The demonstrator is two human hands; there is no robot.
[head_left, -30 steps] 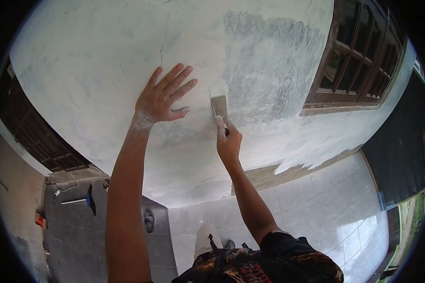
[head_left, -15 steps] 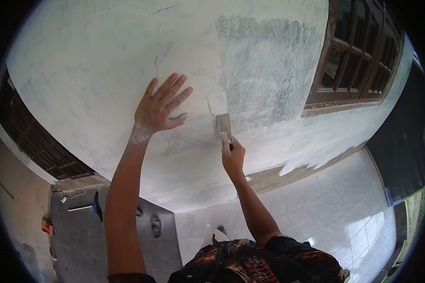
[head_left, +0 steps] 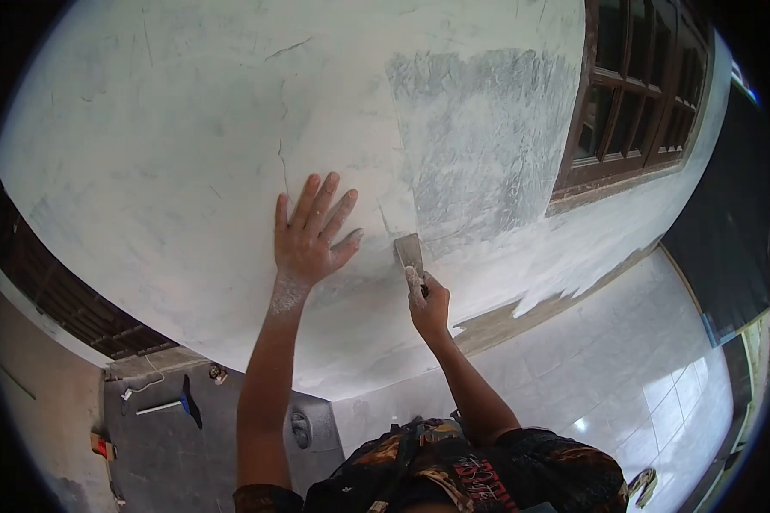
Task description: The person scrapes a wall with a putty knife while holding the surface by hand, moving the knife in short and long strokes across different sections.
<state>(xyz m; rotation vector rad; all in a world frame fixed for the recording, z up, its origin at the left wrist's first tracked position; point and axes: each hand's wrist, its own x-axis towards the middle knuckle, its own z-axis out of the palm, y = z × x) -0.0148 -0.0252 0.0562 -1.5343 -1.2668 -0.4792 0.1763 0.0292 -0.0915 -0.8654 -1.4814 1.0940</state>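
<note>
My left hand (head_left: 310, 232) lies on the white wall (head_left: 205, 171) with its fingers spread and nothing in it. White dust coats its wrist. My right hand (head_left: 429, 306) is wrapped round the handle of a putty knife (head_left: 409, 252), thumb along the top. The broad metal blade points up and rests against the wall, beside a dark crack mark. Above and right of the blade is a grey, patchy area (head_left: 488, 137) of the wall with a straight left edge. Part of the knife's handle is hidden in my grip.
A brown-framed window (head_left: 629, 103) is at the upper right, a dark louvred panel (head_left: 68, 282) at the left. Unpainted wall (head_left: 488, 329) runs along the base. On the dark floor lie a blue-and-white handled tool (head_left: 184, 403) and a sandal (head_left: 300, 427).
The view has shifted, so the wall and window sit differently. My left hand has come lower and nearer my right. The putty knife stays in my right hand, slightly lower in view.
</note>
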